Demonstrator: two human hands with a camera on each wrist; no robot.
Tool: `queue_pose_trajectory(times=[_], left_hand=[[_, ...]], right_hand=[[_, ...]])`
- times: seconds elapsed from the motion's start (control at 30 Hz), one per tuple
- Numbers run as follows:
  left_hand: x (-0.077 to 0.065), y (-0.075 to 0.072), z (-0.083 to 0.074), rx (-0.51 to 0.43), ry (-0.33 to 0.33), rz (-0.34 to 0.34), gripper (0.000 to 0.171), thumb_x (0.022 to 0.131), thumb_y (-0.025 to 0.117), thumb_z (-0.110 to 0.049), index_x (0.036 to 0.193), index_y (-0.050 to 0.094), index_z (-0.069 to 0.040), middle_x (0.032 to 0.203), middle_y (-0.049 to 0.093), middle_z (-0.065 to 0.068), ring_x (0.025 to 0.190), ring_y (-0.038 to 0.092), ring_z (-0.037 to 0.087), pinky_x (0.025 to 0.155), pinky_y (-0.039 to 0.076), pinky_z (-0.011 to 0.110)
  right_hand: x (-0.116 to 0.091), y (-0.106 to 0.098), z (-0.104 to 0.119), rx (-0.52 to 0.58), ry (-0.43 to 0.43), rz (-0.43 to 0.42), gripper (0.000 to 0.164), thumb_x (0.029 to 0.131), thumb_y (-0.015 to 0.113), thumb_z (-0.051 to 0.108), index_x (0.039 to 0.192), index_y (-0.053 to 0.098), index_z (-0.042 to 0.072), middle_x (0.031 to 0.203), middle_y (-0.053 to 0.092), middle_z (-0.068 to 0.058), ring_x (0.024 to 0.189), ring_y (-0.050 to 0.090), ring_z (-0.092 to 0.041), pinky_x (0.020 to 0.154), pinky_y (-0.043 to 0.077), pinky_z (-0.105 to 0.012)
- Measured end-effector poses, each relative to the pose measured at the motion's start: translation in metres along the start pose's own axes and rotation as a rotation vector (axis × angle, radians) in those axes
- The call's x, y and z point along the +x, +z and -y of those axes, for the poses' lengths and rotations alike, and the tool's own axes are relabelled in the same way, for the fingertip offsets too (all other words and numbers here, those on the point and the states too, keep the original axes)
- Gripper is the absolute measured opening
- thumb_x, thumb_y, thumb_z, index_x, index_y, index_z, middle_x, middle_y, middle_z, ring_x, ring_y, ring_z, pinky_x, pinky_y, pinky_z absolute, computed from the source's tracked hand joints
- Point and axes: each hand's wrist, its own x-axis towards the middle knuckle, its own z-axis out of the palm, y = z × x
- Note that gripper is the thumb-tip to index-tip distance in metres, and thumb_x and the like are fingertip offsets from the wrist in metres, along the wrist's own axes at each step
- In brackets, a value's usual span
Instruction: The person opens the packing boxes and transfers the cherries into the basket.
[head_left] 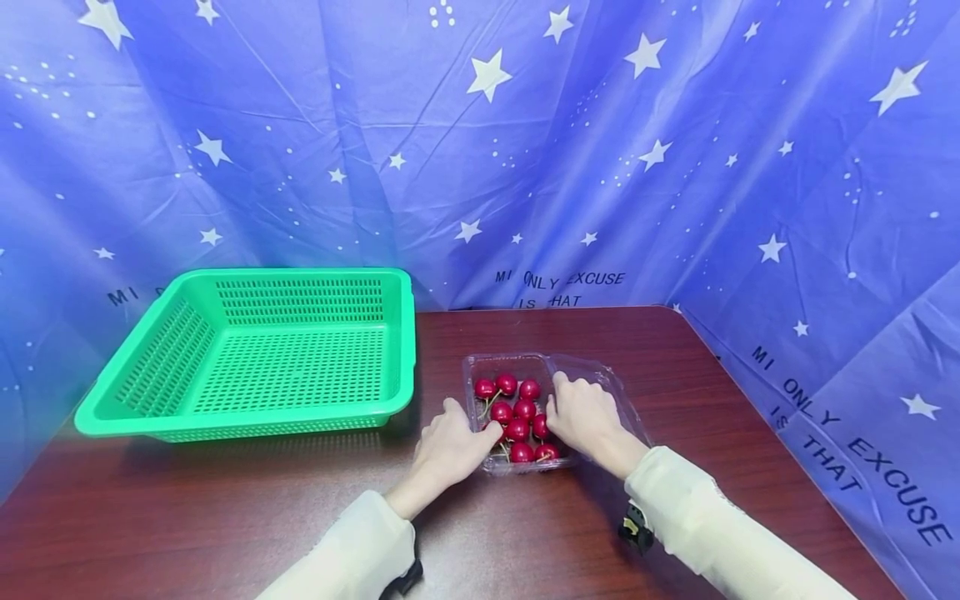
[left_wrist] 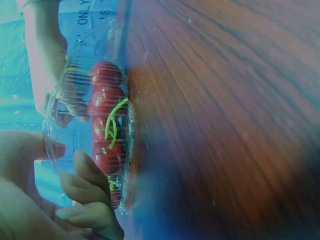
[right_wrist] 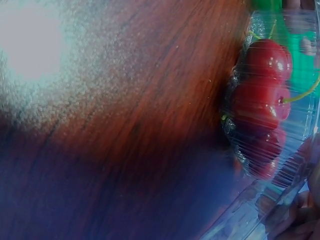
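A clear plastic clamshell box (head_left: 510,358) holds several red cherries (head_left: 517,430) with green stems. Its clear lid (head_left: 594,369) lies folded out to the right, partly behind my right hand. My left hand (head_left: 448,448) grips the box's left wall, thumb over the rim and fingers along the outside; the left wrist view shows the thumb (left_wrist: 54,150) and the ribbed side. On the opposite side, my right hand (head_left: 588,418) holds the box's right edge by the hinge with curled fingers. In the right wrist view, cherries (right_wrist: 262,102) show through the wall, and the fingers sit low in the corner.
A green perforated plastic basket (head_left: 397,408) stands on the left of the dark wooden table (head_left: 480,533), with nothing visible inside. Blue star-printed cloth (head_left: 420,150) hangs along the back and right of the table.
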Motion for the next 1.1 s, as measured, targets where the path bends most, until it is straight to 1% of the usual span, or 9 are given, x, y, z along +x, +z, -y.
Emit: queue_pose_trajectory(times=[0.13,0.23,0.33,0.43,0.6,0.73,0.83,0.97,1.1], left_hand=[[0.002,-0.001,0.001,0.017,0.019,-0.031,0.050,0.074,0.062,-0.047,0.095,0.046,-0.005,0.074,0.065,0.013,0.066,0.063,0.031,0.052,0.048,0.040],[0.004,-0.002,0.000,0.043,0.058,-0.072,0.046,0.074,0.063,-0.045,0.091,0.045,-0.006,0.070,0.061,0.011,0.062,0.060,0.028,0.049,0.044,0.037],[0.007,-0.002,-0.002,0.081,0.117,-0.134,0.044,0.074,0.065,-0.042,0.089,0.046,-0.005,0.072,0.057,0.011,0.065,0.057,0.028,0.052,0.045,0.037],[0.011,-0.001,-0.005,0.122,0.167,-0.201,0.045,0.074,0.068,-0.040,0.091,0.047,-0.004,0.078,0.055,0.012,0.071,0.054,0.029,0.059,0.047,0.040],[0.016,-0.001,-0.011,0.206,0.212,-0.284,0.043,0.072,0.068,-0.035,0.093,0.047,-0.004,0.087,0.053,0.015,0.083,0.050,0.032,0.071,0.043,0.044],[0.021,-0.004,-0.015,0.281,0.276,-0.337,0.042,0.072,0.068,-0.032,0.094,0.048,-0.003,0.089,0.053,0.016,0.085,0.048,0.032,0.072,0.041,0.045],[0.025,-0.006,-0.017,0.350,0.342,-0.372,0.042,0.072,0.069,-0.031,0.095,0.049,-0.002,0.088,0.054,0.016,0.083,0.049,0.032,0.071,0.043,0.045],[0.031,-0.007,-0.019,0.439,0.435,-0.397,0.040,0.074,0.069,-0.031,0.095,0.051,-0.003,0.088,0.057,0.016,0.082,0.053,0.032,0.073,0.044,0.045],[0.036,-0.006,-0.023,0.488,0.504,-0.379,0.038,0.077,0.068,-0.029,0.100,0.052,-0.002,0.091,0.059,0.016,0.086,0.054,0.033,0.077,0.043,0.046]], right_hand=[[0.000,0.000,0.000,-0.004,0.003,0.001,0.020,0.082,0.059,0.019,0.084,0.056,-0.001,0.076,0.070,-0.030,0.065,0.065,-0.048,0.050,0.052,-0.057],[0.000,0.000,0.000,-0.004,0.002,0.006,0.020,0.082,0.059,0.019,0.084,0.057,-0.001,0.077,0.070,-0.030,0.066,0.065,-0.048,0.051,0.052,-0.057],[0.000,0.000,-0.001,-0.001,0.007,0.007,0.021,0.082,0.059,0.019,0.085,0.057,-0.001,0.077,0.070,-0.031,0.067,0.065,-0.049,0.051,0.052,-0.057],[-0.001,0.000,-0.001,0.006,0.012,-0.001,0.020,0.082,0.060,0.019,0.084,0.057,-0.001,0.077,0.070,-0.031,0.067,0.065,-0.049,0.052,0.053,-0.058],[-0.001,0.001,0.001,0.011,0.002,-0.015,0.020,0.082,0.060,0.018,0.083,0.056,-0.001,0.076,0.070,-0.030,0.065,0.065,-0.048,0.051,0.053,-0.058],[-0.001,0.000,0.003,0.003,-0.001,-0.021,0.019,0.081,0.060,0.017,0.082,0.057,-0.001,0.076,0.070,-0.030,0.064,0.065,-0.048,0.050,0.053,-0.057],[-0.001,-0.001,0.004,-0.002,-0.003,-0.019,0.019,0.081,0.060,0.018,0.083,0.057,-0.001,0.076,0.070,-0.030,0.064,0.065,-0.048,0.049,0.053,-0.057],[0.000,-0.001,0.003,-0.009,0.001,-0.018,0.019,0.081,0.060,0.018,0.083,0.057,-0.001,0.077,0.071,-0.030,0.065,0.065,-0.048,0.049,0.053,-0.057],[-0.001,0.000,0.003,-0.012,0.004,-0.020,0.019,0.081,0.061,0.017,0.083,0.057,-0.001,0.077,0.071,-0.030,0.065,0.066,-0.047,0.050,0.053,-0.056]])
